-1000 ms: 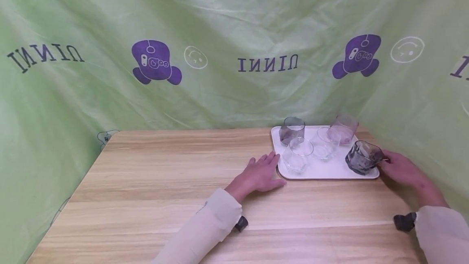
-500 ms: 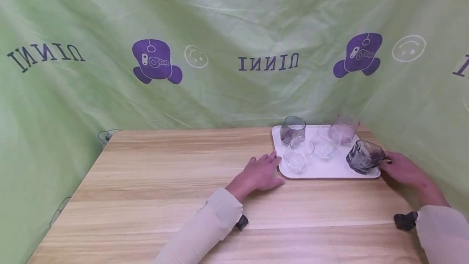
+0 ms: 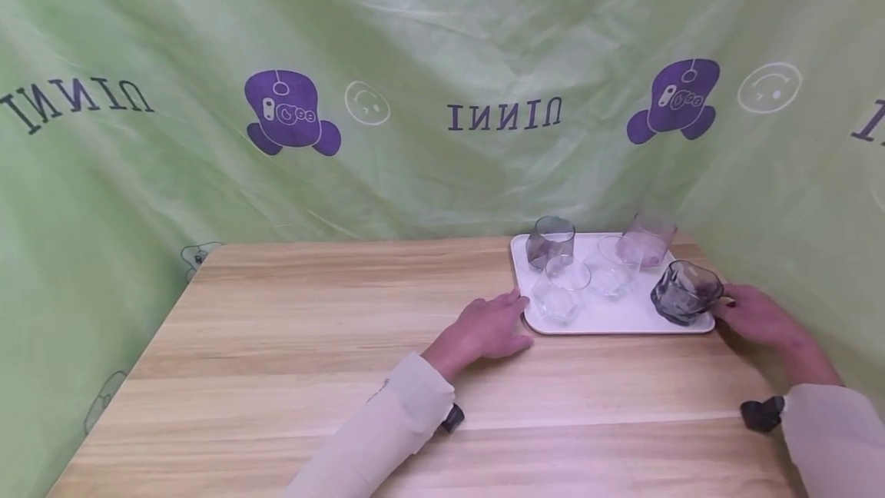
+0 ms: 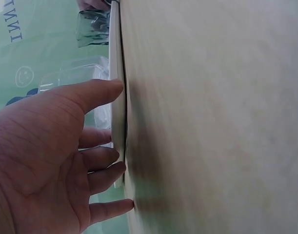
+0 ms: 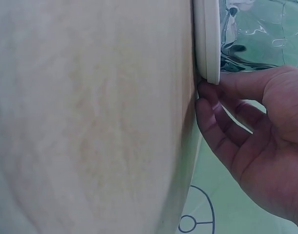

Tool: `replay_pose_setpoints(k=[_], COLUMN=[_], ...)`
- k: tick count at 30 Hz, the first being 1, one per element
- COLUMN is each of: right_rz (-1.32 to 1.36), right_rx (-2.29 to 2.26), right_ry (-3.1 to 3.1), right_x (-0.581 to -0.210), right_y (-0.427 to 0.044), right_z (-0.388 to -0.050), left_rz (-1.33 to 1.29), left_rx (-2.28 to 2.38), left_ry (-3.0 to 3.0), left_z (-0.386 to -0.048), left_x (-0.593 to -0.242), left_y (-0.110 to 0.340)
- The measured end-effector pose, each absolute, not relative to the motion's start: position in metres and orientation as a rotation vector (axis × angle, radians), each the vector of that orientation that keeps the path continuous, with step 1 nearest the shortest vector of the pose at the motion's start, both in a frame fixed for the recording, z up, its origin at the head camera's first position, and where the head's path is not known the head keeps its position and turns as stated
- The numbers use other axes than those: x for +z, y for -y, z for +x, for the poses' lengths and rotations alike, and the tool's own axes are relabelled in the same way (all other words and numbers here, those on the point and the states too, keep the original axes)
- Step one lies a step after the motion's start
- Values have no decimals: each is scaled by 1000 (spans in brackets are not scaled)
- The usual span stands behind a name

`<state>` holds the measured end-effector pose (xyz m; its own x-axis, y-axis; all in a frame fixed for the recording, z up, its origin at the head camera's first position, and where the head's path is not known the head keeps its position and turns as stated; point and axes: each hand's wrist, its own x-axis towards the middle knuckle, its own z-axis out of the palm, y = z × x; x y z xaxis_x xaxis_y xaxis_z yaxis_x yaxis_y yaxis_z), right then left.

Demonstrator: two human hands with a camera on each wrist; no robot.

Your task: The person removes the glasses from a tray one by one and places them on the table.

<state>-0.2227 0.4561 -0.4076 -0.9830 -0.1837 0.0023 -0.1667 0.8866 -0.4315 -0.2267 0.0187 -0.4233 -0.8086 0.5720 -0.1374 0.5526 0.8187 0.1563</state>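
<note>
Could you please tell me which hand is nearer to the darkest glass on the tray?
Right. The right hand is at the right end of the white tray, just beside the darkest glass; the left hand is at the opposite end, farther away.

Five glasses (image 3: pixel 684 297) on the tray (image 3: pixel 625 321) between left hand (image 3: pixel 484 327) and right hand (image 3: pixel 757 319)

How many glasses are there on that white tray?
5, all on the tray: a grey glass back left, a clear glass front left, another clear glass near the middle, a pinkish glass back right, a dark glass front right. I see none hidden.
</note>
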Motion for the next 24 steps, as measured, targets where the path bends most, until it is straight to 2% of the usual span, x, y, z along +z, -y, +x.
replay_pose_setpoints(k=[24], right_rz=[-275], right_rx=[-795], right_ry=[-2958], right_x=[-414], right_y=[-432], right_z=[-224], left_rz=[870], left_rx=[153], left_ry=[-2819], left_z=[-218], left_x=[-421], left_y=[10])
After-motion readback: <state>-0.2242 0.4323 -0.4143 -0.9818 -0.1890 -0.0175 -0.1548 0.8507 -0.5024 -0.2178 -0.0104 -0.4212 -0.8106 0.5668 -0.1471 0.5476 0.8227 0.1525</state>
